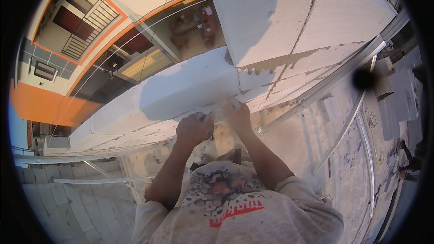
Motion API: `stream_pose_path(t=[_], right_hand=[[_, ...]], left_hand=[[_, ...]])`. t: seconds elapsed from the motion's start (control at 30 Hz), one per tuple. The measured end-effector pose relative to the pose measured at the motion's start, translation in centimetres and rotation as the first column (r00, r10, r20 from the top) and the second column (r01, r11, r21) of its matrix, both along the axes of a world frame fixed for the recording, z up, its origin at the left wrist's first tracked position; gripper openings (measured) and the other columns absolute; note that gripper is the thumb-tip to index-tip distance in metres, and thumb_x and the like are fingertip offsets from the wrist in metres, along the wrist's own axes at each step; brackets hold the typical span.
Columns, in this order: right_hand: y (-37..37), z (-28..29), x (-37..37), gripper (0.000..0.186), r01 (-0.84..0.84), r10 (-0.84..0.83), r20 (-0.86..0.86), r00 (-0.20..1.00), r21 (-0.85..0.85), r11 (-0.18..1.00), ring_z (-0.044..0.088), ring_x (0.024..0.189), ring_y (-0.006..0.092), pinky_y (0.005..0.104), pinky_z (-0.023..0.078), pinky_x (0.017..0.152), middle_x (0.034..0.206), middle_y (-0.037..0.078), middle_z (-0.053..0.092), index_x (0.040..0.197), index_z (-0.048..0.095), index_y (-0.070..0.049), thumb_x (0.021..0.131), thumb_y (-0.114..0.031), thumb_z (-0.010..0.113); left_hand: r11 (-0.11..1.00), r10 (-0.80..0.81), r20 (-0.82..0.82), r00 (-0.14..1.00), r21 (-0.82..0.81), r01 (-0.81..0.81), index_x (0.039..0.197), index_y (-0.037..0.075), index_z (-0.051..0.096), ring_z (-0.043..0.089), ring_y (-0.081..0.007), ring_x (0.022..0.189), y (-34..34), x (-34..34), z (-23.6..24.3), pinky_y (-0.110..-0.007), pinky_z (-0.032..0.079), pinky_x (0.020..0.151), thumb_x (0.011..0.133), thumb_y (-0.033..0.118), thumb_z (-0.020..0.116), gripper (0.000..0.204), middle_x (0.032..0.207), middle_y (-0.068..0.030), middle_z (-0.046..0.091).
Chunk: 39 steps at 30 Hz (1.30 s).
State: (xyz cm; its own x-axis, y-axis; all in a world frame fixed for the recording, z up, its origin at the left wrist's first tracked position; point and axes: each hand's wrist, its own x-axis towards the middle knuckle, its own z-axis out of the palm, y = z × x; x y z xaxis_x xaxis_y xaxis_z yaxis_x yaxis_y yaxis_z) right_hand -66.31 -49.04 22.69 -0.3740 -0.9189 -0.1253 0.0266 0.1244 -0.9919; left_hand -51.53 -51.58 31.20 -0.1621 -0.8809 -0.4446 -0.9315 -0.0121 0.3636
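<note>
In front of me runs a wall of large pale blocks. My left hand is closed at the wall's near side, with a dark piece of something showing beside its fingers. What it grips is mostly hidden. Just to the right and a little farther off, my right hand has its fingers curled at the edge of a low white block; its fingertips are blurred, and I cannot make out what is in them. A pale haze hangs over the block near both hands.
Taller blocks rise at the right, with grey mortar smears along their joints. A thin line crosses above the wall. Metal poles stand at the right above a dusty floor. Beyond the wall is an orange-trimmed building; someone's legs show far right.
</note>
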Motion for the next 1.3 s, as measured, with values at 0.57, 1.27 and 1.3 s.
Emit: stream_pose_path(t=[0.57, 1.27, 1.3], right_hand=[[1.8, 2.5, 18.3, 0.028, -0.401, 0.399, -0.066, 0.915, -0.027, 0.916, 0.057, 0.070, 0.0118, 0.0286, 0.047, 0.065, 0.079, 0.006, 0.064, 0.092, 0.063, 0.002, 0.096, -0.024, 0.055], [-5.1, 13.4, 55.5, 0.033, -0.945, 0.857, -0.498, 0.129, 0.201, 0.259, 0.058, 0.081, 0.0184, 0.0324, 0.046, 0.076, 0.084, 0.009, 0.064, 0.098, 0.062, 0.002, 0.097, -0.031, 0.053], [-5.8, 14.9, 56.6, 0.036, -0.930, 0.895, -0.406, 0.184, 0.222, 0.292, 0.059, 0.081, 0.0209, 0.0335, 0.046, 0.076, 0.084, 0.011, 0.064, 0.100, 0.061, 0.003, 0.097, -0.032, 0.053]], left_hand=[[0.951, 0.245, -0.716, 0.653, 0.047, -0.305, 0.102, -0.003, 0.058, 0.061, -0.0180, 0.079, 6.4, 18.5, -2.6, -0.030, 0.050, 0.067, 0.095, 0.051, 0.052, 0.054, 0.091, -0.0147, 0.063], [0.386, 0.641, -0.735, -0.222, 0.559, -0.734, 0.129, 0.001, 0.051, 0.062, -0.0249, 0.098, 18.1, 52.7, -11.3, -0.039, 0.052, 0.079, 0.091, 0.054, 0.057, 0.065, 0.117, -0.0120, 0.059], [0.338, 0.634, -0.728, -0.263, 0.566, -0.752, 0.128, 0.001, 0.053, 0.062, -0.0249, 0.098, 18.5, 53.7, -11.9, -0.039, 0.052, 0.079, 0.092, 0.052, 0.057, 0.063, 0.116, -0.0118, 0.059]])
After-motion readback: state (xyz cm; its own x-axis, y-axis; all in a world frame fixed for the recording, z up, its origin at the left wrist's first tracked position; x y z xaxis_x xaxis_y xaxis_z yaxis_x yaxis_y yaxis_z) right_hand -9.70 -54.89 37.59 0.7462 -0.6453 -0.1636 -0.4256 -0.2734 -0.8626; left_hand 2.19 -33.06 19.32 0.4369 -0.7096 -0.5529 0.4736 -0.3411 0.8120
